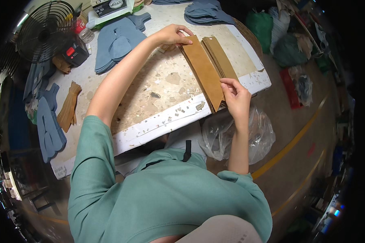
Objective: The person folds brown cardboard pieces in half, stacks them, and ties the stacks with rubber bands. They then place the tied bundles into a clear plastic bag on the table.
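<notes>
Holding smooth, slant-ended tan strip (203, 71), left hand (172, 35) far, right hand (237, 97) near

The left strip stack (203, 69) is golden tan; the right strip stack (222, 57) is duller olive-brown. Far left, the layered cut pieces (106, 52) are blue-grey. The tabletop (150, 81) is beige, mottled brown, its border (158, 127) white. The shirt (162, 198) is plain green.

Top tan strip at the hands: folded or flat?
Flat. The tan strip shows no fold from the left hand at its far end, past the right hand at its right edge, to its near tip.
</notes>
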Tool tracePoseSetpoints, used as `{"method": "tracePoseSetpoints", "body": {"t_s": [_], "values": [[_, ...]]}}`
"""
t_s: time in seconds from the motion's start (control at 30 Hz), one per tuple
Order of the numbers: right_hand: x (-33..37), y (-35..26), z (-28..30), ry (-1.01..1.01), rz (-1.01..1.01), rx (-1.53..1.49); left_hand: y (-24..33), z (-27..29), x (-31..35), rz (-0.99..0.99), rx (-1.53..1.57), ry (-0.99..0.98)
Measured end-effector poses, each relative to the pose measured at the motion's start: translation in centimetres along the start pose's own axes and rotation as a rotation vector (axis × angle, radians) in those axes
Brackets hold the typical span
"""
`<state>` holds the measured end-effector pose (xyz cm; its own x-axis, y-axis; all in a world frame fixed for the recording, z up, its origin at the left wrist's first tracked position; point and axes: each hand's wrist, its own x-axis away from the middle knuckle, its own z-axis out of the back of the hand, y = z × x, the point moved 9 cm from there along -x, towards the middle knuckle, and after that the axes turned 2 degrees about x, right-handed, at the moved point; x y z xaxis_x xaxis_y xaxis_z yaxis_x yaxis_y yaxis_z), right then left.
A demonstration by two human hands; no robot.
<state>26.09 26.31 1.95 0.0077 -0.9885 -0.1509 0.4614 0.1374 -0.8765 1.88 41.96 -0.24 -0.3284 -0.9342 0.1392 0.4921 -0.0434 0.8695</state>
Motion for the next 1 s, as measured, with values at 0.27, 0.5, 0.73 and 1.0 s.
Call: {"method": "tracePoseSetpoints", "body": {"t_s": [0.27, 0.5, 0.73, 1.0], "values": [[-0.9, -4.0, 1.8, 0.139, 0.372, 0.392, 9.1, -2.0, 2.8, -0.715, -0.660, 0.299], [-2.6, -2.2, 1.9, 0.055, 0.316, 0.456, 12.7, -9.2, 2.2, -0.816, -0.578, -0.098], [-3.8, -2.1, 6.7, 0.160, 0.210, 0.278, 9.3, -4.3, -2.1, -0.553, -0.281, 0.079], [-5.2, 2.1, 3.7, 0.040, 0.080, 0.161, 3.8, -3.3, -5.2, -0.196, -0.048, 0.088]]}}
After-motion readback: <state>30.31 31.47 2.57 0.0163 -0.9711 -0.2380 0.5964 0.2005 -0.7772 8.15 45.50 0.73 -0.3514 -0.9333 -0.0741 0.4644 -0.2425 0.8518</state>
